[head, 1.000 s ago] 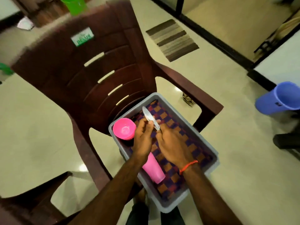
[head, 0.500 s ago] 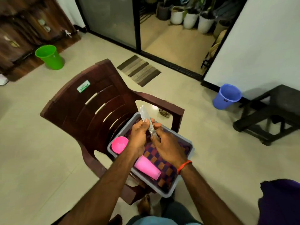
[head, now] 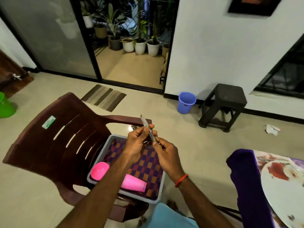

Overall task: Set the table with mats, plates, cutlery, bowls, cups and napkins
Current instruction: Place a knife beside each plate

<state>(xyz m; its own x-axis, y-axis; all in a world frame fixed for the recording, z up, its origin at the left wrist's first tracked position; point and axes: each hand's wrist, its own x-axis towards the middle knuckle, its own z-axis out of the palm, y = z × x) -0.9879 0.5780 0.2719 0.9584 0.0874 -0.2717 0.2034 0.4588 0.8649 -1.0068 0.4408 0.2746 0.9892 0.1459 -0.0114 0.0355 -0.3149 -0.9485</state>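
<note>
The cutlery (head: 146, 129) is lifted clear of the grey bin (head: 141, 197). The left hand (head: 137, 143) pinches its middle and the right hand (head: 166, 154) grips its lower end. It seems bound for the surface (head: 246, 186), off to the right of the right hand. A second ago both hands held it low inside the bin.

cutlery (head: 146, 128) steel, tilted, pinched by left hand (head: 136, 143) and right hand (head: 166, 155) | pink bowl (head: 100, 171), pink cup (head: 134, 185) on side, in tub (head: 113, 137)

Bare forearms, one wrist banded.
Thin red-orange thread band (head: 181, 180) round the wrist of the right hand (head: 166, 155); light blue cloth garment (head: 166, 218) lower down.
</note>
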